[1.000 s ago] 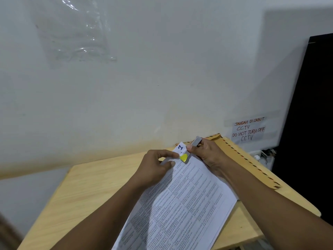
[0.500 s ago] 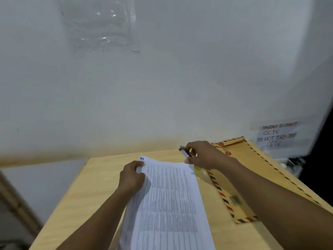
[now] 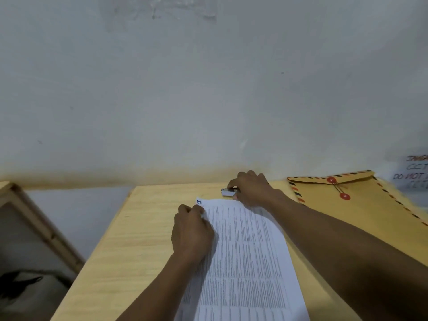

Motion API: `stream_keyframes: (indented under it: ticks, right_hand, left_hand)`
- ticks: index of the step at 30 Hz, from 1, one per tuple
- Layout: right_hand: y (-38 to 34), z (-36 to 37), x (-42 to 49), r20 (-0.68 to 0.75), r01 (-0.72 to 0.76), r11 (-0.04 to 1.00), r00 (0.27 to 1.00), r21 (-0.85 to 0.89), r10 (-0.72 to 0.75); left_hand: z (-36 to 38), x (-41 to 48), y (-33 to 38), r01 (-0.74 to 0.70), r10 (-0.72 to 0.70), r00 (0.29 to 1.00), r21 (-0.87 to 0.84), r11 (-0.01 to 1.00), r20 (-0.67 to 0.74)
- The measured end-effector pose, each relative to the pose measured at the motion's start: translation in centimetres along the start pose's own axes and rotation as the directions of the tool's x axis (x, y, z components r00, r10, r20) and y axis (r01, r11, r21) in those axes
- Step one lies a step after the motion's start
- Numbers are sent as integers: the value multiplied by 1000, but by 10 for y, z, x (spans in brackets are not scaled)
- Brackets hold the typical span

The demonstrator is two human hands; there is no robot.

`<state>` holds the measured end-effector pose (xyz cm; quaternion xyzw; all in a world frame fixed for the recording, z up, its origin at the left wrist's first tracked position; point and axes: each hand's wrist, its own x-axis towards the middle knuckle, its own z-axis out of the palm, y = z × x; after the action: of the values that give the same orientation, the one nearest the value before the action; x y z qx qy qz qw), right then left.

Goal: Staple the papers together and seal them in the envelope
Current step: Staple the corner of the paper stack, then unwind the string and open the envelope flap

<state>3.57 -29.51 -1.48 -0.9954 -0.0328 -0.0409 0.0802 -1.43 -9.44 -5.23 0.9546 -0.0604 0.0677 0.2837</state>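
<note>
1. Head view gives me both bare hands over a pale wooden table (image 3: 139, 239), the forearms reaching in from the bottom edge.
2. I see the left hand (image 3: 192, 232) with its fingers curled in. Thumb and fingertips pinch the top-left corner of the white printed sheets of paper (image 3: 245, 262), and a blue handwritten mark sits on that corner just beyond the fingertips.
3. Those sheets lie on the table, running from the left fingers back toward me and off the bottom of the picture.
4. The right hand (image 3: 252, 191) is curled around a small silver-grey metal stapler (image 3: 228, 193), whose front end pokes out to the left of the fingers.
5. The stapler sits just beyond the top edge of the sheets, up and to the right of the left fingertips. I cannot tell whether it touches the table.
6. A brown paper envelope (image 3: 361, 205) with a red-and-black striped border and two red string buttons lies flat to the right of the right hand. Its flap is folded down, and the right forearm lies between it and the sheets.
7. Beyond both sets of fingers rises a grey-white wall (image 3: 208, 100). It carries a handwritten paper notice (image 3: 414, 172) at the far right, cut off by the picture edge, and a clear plastic sheet (image 3: 159, 8) stuck high up.
8. Well left of the left fingers, off the table, I see a light wooden frame (image 3: 34, 218).
</note>
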Motion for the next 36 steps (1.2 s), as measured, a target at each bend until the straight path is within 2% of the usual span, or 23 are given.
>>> stream_keyframes:
  ticks: [5,9,14,17,19,21,25,29,31,33,36]
  right_hand:
    - [0,4,8,94,-36,998,995,46,31]
    - [9,-6,-11,43,-79,994,996,70,76]
    - [39,-25,-65,-9,-185,979,982,85,186]
    - [70,-34,-110,2,-372,927,928,56,372]
    - [91,-36,-146,55,-509,861,859,-10,509]
    - [103,-33,-181,122,-580,814,805,-47,581]
    - [102,-31,-232,115,-519,853,846,-45,521]
    - [91,-37,-260,153,-437,899,887,-26,435]
    - [94,-43,-268,166,-436,898,891,58,422]
    - [104,-48,-268,111,-452,870,892,195,439]
    - [131,-52,-256,-104,-467,854,861,231,499]
  left_hand:
    - [0,-1,-2,21,-21,1000,20,1000,2]
    - [-2,-4,0,37,-37,999,41,998,9]
    - [-8,-14,13,16,-2,996,166,986,-84]
    - [-6,-23,34,-82,92,994,145,986,-62]
    - [2,-32,53,-173,175,985,135,976,0]
    - [13,-41,73,-267,257,962,119,956,93]
    - [38,-59,117,-422,396,884,62,904,248]
    - [56,-67,154,-518,486,825,42,854,288]
    - [63,-65,167,-539,504,809,37,842,303]
    - [71,-61,177,-561,516,790,52,826,330]
    - [81,-55,187,-599,527,759,93,795,381]
